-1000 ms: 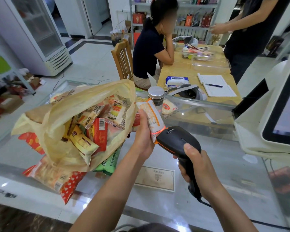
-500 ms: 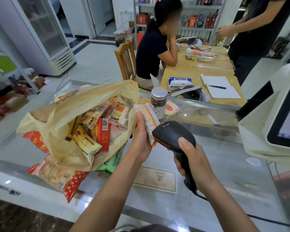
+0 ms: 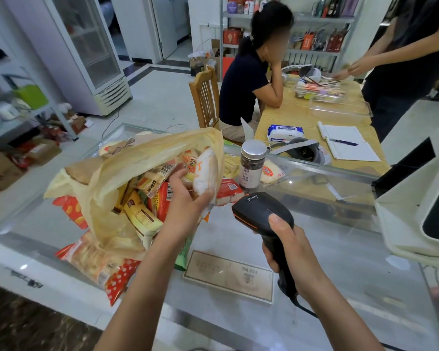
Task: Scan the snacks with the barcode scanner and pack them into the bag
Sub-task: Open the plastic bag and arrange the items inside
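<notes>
Two grips full: left hand (image 3: 185, 198) held a white snack (image 3: 204, 173) at the bag (image 3: 137, 158) mouth, right hand (image 3: 289, 247) clasped the scanner (image 3: 261, 209).

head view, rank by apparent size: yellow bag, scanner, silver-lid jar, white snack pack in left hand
1. yellow bag
2. scanner
3. white snack pack and silver-lid jar: look alike, pack partly covered by left hand, unranked.

Soft, even indoor light is cast over the scene; shadows are faint. Small glare spots are seen on the counter (image 3: 340, 262). The snack (image 3: 205, 173) is smeared by motion; the scanner (image 3: 261, 211) is rendered sharp. Verticals are bent at the edges, as with the fridge (image 3: 86, 46), upper left.
</notes>
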